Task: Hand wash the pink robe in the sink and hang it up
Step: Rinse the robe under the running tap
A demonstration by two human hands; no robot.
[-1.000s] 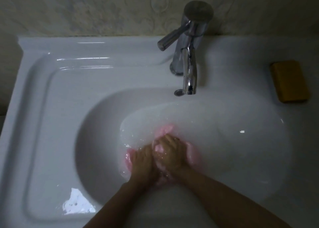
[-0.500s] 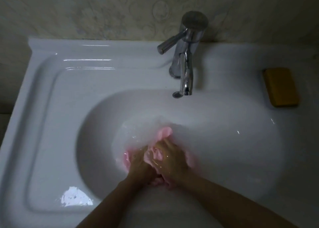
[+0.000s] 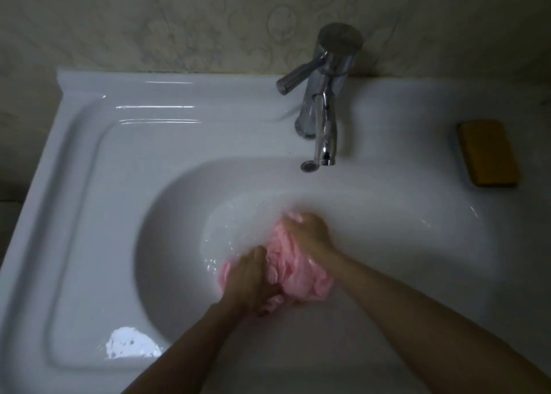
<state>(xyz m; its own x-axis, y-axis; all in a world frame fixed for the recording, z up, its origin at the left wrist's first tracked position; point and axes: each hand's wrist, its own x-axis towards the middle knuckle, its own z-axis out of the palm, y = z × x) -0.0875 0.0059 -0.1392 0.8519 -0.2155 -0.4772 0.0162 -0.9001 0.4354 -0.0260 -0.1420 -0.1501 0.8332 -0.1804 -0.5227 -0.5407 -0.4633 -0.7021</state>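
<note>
Your left grip and right grip both clench the bunched pink robe, low in the water by the sink basin's near edge, likely for rubbing fabric against fabric.

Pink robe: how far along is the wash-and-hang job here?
Done: the pink robe is soaked, bunched in the water in the sink. In hand: the left hand and right hand both grip it, apparently scrubbing. Left: rinsing, wringing and hanging; nothing to hang it on shows in this view.
</note>
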